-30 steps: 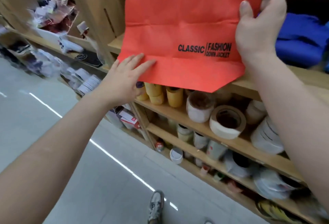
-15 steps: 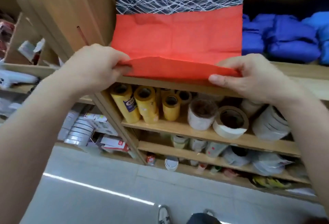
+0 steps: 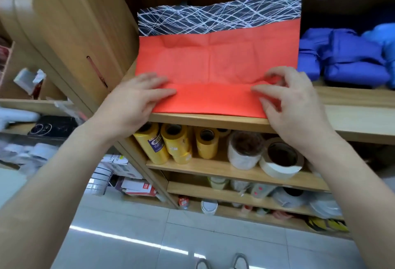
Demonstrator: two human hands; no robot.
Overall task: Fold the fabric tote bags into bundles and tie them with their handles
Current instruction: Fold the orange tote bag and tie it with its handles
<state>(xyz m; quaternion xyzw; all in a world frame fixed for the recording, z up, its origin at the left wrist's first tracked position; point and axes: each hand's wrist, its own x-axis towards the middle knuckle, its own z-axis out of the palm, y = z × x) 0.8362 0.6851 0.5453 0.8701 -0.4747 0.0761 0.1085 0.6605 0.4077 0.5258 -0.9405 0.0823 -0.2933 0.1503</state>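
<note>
Fabric down flat: the red tote bag (image 3: 213, 61) lies spread on top of the wooden shelf (image 3: 352, 117). Its black band of white scribble lines is at the far edge. Its near edge is turned up into a low flap (image 3: 213, 100) along the shelf's front lip. The left hand (image 3: 136, 100) is on the flap's left end, fingers straight and flat, pressing the cloth and gripping nothing. The right hand (image 3: 292, 106) sits at the flap's right end, forefinger and thumb on the cloth, the other fingers arched above a small pucker. Whether it pinches the fabric or only presses it cannot be told. No handles are in sight.

The step in hand looks like setting the first fold of the bundle. To do it well, the crease should run parallel with the near edge, so both hands should smooth outward from the middle. That pucker on the right needs flattening before another turn is made. Each later fold should match this one in width, or the bundle will likely come out lopsided and be hard to tie. Blue bundles (image 3: 346, 59) sit on the shelf to the right, well apart from the bag, and yellow tape rolls (image 3: 173, 142) stand on the shelf below.
</note>
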